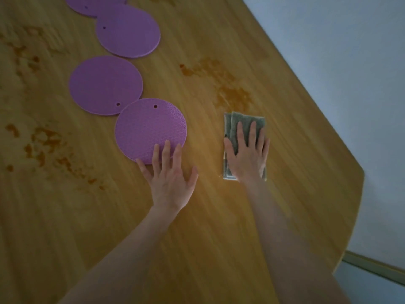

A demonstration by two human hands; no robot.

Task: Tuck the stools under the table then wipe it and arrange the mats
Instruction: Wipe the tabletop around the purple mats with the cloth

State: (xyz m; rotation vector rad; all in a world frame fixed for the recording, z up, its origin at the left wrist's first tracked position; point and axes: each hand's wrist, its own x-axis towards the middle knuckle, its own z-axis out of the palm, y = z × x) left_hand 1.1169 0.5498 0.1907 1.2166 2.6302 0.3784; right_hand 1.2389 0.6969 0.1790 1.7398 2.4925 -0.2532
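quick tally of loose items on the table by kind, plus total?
Purple round mats: 4, the farthest cut off by the frame edge
Grey-green folded cloth: 1
Total: 5

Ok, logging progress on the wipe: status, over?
Right hand flat on folded cloth. Left hand fingertips on nearest purple mat. Brown stains ahead on table.
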